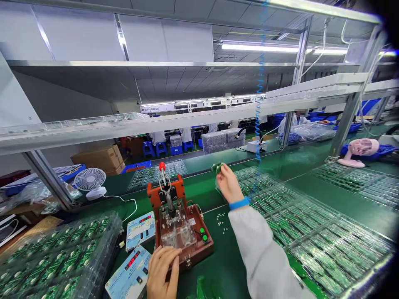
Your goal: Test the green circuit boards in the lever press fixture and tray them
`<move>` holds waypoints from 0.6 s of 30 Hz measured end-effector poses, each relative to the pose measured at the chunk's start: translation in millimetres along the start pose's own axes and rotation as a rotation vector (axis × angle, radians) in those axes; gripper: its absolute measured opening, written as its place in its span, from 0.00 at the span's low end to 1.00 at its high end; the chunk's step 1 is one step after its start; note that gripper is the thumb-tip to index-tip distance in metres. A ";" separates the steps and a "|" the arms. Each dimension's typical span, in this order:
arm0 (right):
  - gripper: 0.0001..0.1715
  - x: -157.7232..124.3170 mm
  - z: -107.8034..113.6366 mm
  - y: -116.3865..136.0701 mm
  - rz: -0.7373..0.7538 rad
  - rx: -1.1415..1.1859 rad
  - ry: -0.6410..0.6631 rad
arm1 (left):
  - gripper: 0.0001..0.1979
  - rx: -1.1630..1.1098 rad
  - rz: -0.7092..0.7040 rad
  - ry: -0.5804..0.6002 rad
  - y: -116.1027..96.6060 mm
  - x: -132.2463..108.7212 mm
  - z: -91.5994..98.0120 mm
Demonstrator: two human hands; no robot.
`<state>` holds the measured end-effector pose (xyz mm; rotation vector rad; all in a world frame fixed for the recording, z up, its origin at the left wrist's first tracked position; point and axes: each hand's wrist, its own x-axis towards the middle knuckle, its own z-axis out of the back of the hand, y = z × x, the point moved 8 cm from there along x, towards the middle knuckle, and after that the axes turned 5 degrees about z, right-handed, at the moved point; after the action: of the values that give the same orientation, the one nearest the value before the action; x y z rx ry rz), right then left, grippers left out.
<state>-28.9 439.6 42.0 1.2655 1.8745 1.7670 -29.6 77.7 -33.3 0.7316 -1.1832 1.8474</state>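
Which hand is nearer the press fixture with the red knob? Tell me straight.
Left. The left hand lies at the fixture's front edge, seemingly touching it, while the right hand is farther off, beyond and to its right, pinching a green circuit board.

1. A white desk fan (90, 179) stands at the left end of the green workbench (224, 270), its white cord (131, 200) trailing along the top.
2. A pink fan (361, 148) sits at right, in front of blue bins (370, 153).
3. Cardboard boxes (102, 160) are piled beyond the bench at left.
4. Blue stools (149, 148) stand in a row across the room, near stacks of gray trays (214, 141).
5. A coiled blue cord (258, 128) hangs in front of the overhead shelf (187, 120).
6. A co-worker in a white coat (294, 123) is at the far right.
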 end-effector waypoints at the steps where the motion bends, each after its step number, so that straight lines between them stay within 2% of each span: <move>1: 0.25 22.6 10.2 -3.0 -0.012 -0.050 -0.067 | 0.09 -0.010 0.001 0.008 -0.8 -0.4 0.1; 3: 0.22 56.3 31.5 -13.7 -0.058 -0.169 -0.146 | 0.10 -0.040 0.065 0.001 0.5 -2.0 0.8; 5: 0.19 74.3 54.5 -27.0 -0.108 -0.305 -0.163 | 0.11 -0.071 0.139 -0.010 1.1 -4.3 0.3; 10: 0.16 86.3 103.5 -57.5 -0.190 -0.638 -0.073 | 0.10 -0.125 0.080 -0.033 -12.9 -5.0 -1.8; 13: 0.17 95.3 112.7 -73.9 -0.214 -0.792 0.015 | 0.10 -0.139 0.038 -0.048 -16.6 -5.2 -2.5; 18: 0.16 112.1 99.1 -101.4 -0.222 -0.963 0.178 | 0.10 -0.115 0.040 0.007 -14.3 -8.3 -9.5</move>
<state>-64.6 600.8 -31.7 0.5225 0.8991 2.2397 -13.5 87.2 -37.2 0.6411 -1.2961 1.7967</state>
